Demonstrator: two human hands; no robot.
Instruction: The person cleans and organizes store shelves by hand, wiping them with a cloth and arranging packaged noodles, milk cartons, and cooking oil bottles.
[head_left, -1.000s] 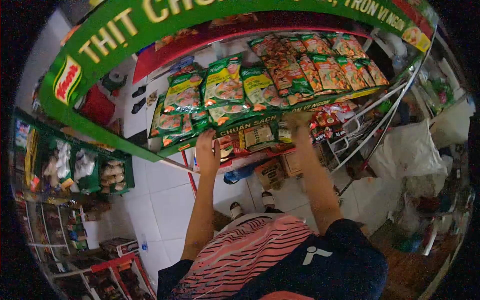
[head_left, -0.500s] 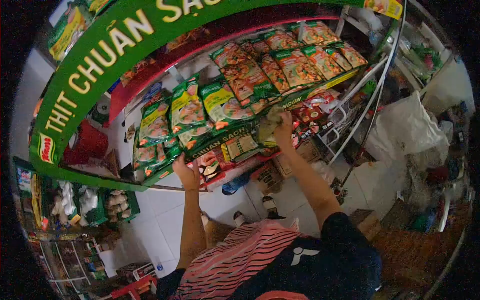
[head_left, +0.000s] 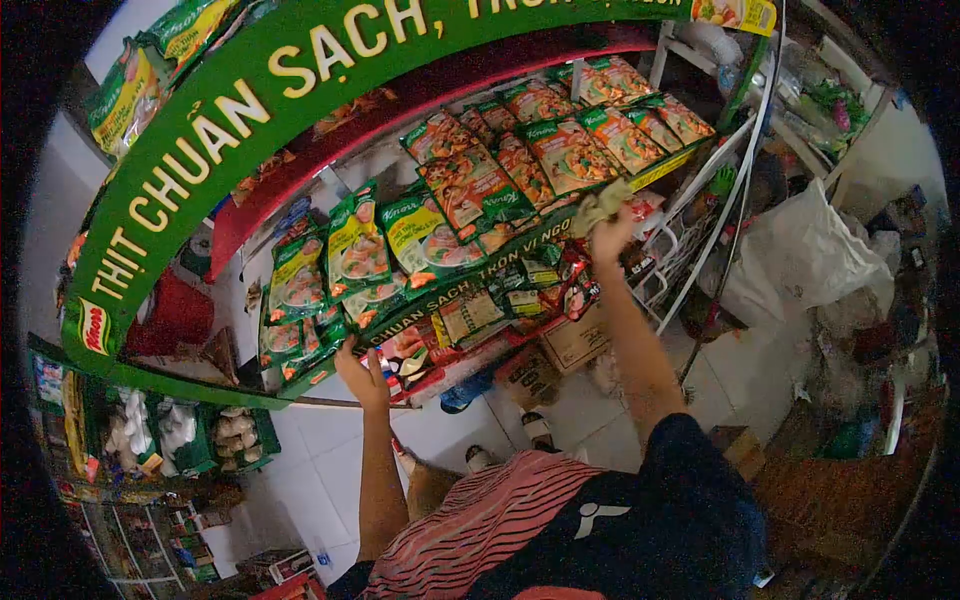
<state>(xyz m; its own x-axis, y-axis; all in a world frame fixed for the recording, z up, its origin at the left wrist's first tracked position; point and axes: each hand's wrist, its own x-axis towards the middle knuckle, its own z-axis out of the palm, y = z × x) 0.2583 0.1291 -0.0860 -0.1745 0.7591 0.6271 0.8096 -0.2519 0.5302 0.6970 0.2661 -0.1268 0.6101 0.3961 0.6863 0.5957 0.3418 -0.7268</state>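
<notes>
My right hand [head_left: 613,238] is closed on a pale, crumpled cloth [head_left: 601,204], which lies against the right part of the green printed shelf strip [head_left: 470,280]. At the strip's left end is my left hand [head_left: 361,374], its fingertips on the edge and its thumb apart; whether it grips the edge is hard to make out. Behind the strip, green-and-yellow seasoning packets [head_left: 357,245] stand on the left, and orange-and-green seasoning packets [head_left: 570,155] fill the right. Smaller packets [head_left: 470,313] sit on the red-edged shelf below.
A large green curved sign [head_left: 250,95] arches over the shelf. Cardboard boxes [head_left: 577,343] rest under it. To the right are a white wire rack [head_left: 690,240] and a big white plastic bag [head_left: 815,250]. Bins of bagged goods [head_left: 240,415] stand at left.
My right hand has moved the cloth rightward and upward along the shelf strip. My left hand stays at the strip's left end. The whole view has shifted slightly.
</notes>
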